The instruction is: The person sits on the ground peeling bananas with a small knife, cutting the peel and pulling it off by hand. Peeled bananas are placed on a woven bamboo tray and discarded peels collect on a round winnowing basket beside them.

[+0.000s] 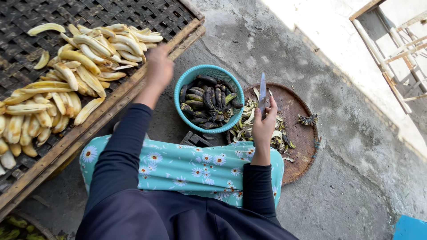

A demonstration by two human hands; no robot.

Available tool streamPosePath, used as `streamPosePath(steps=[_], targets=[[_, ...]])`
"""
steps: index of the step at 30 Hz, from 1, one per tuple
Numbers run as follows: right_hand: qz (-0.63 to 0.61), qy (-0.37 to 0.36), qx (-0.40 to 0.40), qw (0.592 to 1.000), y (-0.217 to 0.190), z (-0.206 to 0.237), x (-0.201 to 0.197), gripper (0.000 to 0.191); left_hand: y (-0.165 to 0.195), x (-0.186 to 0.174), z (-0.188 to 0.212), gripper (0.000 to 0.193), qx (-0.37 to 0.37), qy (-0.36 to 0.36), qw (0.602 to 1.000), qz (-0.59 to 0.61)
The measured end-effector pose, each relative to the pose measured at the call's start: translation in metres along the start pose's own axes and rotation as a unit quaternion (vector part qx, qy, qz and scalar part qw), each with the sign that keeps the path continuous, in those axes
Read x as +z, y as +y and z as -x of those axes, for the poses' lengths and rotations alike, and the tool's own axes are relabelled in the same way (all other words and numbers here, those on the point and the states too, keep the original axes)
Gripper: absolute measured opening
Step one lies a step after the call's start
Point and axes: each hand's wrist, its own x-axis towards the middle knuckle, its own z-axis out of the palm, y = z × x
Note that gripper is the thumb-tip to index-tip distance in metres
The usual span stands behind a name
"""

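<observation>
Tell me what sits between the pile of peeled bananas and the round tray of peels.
In the head view, a turquoise basket of dark unpeeled bananas sits on the concrete between the peeled bananas and the round tray.

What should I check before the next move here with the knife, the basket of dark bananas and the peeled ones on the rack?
1. Knife gripped in right hand, blade pointing up and away from the body: ok.
2. Left hand away from the blade, out over the edge of the woven rack: ok.
3. Left hand empty: cannot tell, it is blurred.
4. Unpeeled dark bananas left in the teal basket: ok, many remain.
5. Peeled bananas lying on the rack, none on the ground: ok.
6. Peels gathered on the round tray: ok.
</observation>
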Motion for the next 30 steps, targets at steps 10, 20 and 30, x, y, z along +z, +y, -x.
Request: streamPosePath(steps=[10,20,30], targets=[[-0.147,0.007,0.019,0.989,0.025,-0.002,-0.011,0.054,0.055,0.143,0.106,0.023,0.242,-0.22,0.928,-0.178],[-0.127,-0.011,0.006,0.992,0.033,-0.004,0.002,0.055,0.04,0.121,0.086,0.011,0.401,-0.377,0.8,-0.239],[-0.099,-0.069,-0.009,0.993,0.018,0.001,0.004,0.056,0.061,0.153,0.072,0.022,0.036,-0.643,0.75,-0.153]])
